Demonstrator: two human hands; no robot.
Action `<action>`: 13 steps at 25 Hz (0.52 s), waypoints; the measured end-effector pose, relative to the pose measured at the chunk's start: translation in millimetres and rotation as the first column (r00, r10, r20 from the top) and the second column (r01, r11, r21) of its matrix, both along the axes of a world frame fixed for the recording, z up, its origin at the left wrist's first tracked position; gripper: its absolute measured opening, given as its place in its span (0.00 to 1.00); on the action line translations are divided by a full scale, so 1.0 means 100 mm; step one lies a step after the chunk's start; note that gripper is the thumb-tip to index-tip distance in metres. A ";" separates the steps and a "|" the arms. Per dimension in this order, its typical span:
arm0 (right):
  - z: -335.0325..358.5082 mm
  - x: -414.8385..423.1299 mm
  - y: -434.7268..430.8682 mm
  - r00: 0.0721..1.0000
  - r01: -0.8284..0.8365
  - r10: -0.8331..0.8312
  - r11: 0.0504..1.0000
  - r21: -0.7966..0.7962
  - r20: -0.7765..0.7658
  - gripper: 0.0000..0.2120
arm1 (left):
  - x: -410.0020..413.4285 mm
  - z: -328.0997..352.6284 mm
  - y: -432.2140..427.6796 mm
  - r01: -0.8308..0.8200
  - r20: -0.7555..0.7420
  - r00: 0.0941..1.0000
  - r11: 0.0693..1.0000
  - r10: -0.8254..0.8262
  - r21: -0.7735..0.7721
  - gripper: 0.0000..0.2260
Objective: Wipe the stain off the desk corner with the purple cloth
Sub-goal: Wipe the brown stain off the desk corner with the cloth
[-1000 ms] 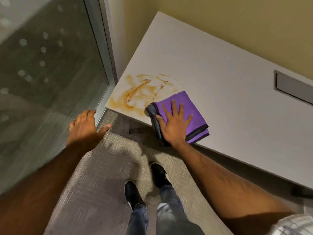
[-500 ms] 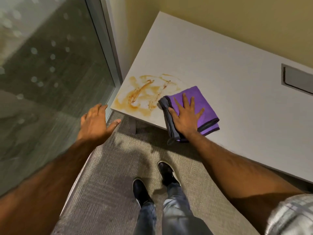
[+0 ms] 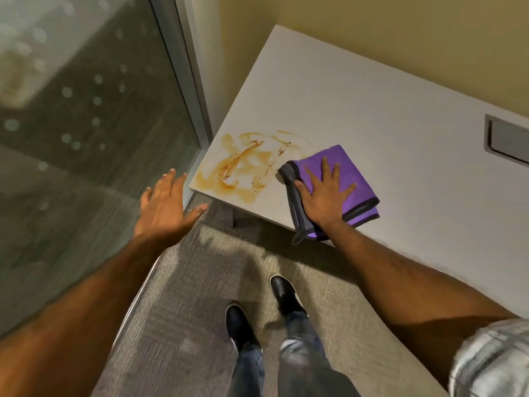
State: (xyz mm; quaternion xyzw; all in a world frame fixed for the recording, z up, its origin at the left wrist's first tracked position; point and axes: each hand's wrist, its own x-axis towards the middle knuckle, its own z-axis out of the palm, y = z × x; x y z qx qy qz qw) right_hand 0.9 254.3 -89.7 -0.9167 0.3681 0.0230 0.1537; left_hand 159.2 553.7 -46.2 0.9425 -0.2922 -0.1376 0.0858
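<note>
An orange-brown smeared stain (image 3: 243,167) covers the near left corner of the white desk (image 3: 372,116). Just right of it lies the folded purple cloth (image 3: 357,179) with dark grey edging, one end hanging over the desk's front edge. My right hand (image 3: 325,196) lies flat on the cloth with fingers spread, pressing it onto the desk. My left hand (image 3: 166,207) hovers open in the air left of the desk corner, holding nothing, its fingers apart.
A glass wall with a metal frame (image 3: 186,90) stands close on the left of the desk corner. A yellow wall runs behind the desk. A recessed grey cable hatch (image 3: 506,141) sits at the desk's right. My feet (image 3: 260,310) stand on grey carpet.
The cloth under my right hand has stayed beside the stain's right edge. My left hand has risen and come closer to the desk corner. The view has shifted a little.
</note>
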 end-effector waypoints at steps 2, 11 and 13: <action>0.03 -0.02 0.05 0.991 -0.133 0.132 0.991 0.015 0.018 0.25 | 0.01 0.03 -0.02 -0.004 0.018 1.000 1.000 0.004 -0.003 0.39; 0.08 -0.11 -0.21 0.993 0.103 -0.107 0.992 0.074 0.053 0.19 | 0.13 0.19 -0.24 -0.057 0.040 0.998 0.998 0.058 -0.027 0.37; 0.06 0.24 -0.30 0.998 0.056 -0.056 0.998 0.043 0.005 0.22 | 0.14 0.14 -0.22 -0.058 0.050 0.997 0.998 0.059 -0.018 0.37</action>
